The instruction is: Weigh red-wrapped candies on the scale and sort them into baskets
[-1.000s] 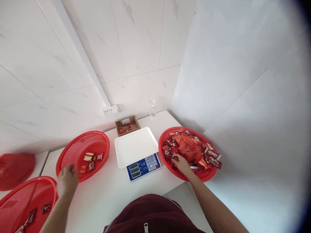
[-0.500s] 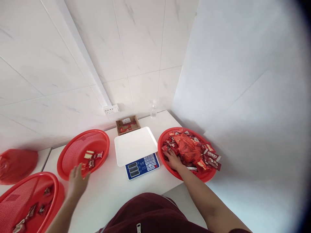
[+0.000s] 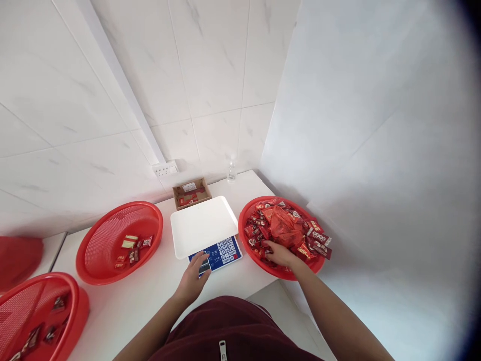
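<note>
My right hand (image 3: pixel 281 253) is in the red basket (image 3: pixel 246 250) on the right, at its near left side. Its fingers are bent down among wrapped snacks (image 3: pixel 253 233) and pressed together; what lies between them is hidden. A crumpled red plastic bag (image 3: pixel 286 228) sits on the heap just beyond that hand. My left hand (image 3: pixel 193 282) hovers over the display end of a digital scale (image 3: pixel 227 250), fingers apart and holding nothing. The scale's white tray (image 3: pixel 203 223) has nothing on it.
Left of the scale, a red basket (image 3: pixel 156 220) holds several small packets (image 3: pixel 134 255). Another red basket (image 3: pixel 83 296) stands nearer, beside a red bag (image 3: pixel 18 260). Against the tiled wall are a cardboard box (image 3: pixel 191 193) and a clear bottle (image 3: pixel 232 173).
My left hand has moved right, from beside the left basket to the scale's display. My right hand has shifted slightly within the snack heap, and its fingers have curled in. The view has turned slightly.
</note>
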A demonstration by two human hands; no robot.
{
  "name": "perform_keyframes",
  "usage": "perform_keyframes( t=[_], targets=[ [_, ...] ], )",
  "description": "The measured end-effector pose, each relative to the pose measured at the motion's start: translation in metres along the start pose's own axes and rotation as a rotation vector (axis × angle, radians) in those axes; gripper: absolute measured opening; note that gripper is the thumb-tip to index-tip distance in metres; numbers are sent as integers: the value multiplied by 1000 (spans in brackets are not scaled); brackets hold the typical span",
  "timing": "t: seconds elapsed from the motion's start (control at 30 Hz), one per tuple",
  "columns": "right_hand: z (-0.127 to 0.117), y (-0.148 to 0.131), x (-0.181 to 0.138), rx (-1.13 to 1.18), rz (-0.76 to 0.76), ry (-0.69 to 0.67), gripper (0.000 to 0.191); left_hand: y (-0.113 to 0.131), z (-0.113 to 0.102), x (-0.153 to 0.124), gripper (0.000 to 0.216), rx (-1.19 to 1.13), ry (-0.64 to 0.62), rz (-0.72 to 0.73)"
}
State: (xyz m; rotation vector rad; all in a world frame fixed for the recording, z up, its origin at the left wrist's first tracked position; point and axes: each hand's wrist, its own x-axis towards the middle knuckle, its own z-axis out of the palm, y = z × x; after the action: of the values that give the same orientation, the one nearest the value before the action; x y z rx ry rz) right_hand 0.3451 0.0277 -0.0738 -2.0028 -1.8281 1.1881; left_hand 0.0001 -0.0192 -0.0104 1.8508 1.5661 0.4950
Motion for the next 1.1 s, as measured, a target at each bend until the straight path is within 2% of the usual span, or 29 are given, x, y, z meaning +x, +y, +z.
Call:
perform_keyframes(
  t=[0.07,0.17,0.27,0.47,0.53,0.7,0.93,1.03,1.1],
  targets=[
    [11,-8,2,-153,29,-61,71,4,0,0,39,-19,-32,-12],
    [26,-23,10,-388,172,-26,77,6,-2,-2,38,-39,-51,-30],
    [30,-32,18,-425,232,35,65,7,-4,-7,37,-40,-45,-51],
    [10,-19,24,-281,70,93,39,13,3,-14,33,-51,6,-98],
    [3,-12,22,-191,18,119,34,16,7,-17,32,-63,29,-99],
    [-9,-4,10,332,-96,156,25,25,13,-27,32,-100,34,-153],
    [-21,-11,-4,810,72,126,31,30,22,-31,32,-122,14,-187],
    [-22,-10,-7,981,88,124,30,34,26,-29,33,-134,-27,-187],
    [-22,-9,-10,1012,83,119,32,37,26,-27,33,-134,-66,-198]
  ],
)
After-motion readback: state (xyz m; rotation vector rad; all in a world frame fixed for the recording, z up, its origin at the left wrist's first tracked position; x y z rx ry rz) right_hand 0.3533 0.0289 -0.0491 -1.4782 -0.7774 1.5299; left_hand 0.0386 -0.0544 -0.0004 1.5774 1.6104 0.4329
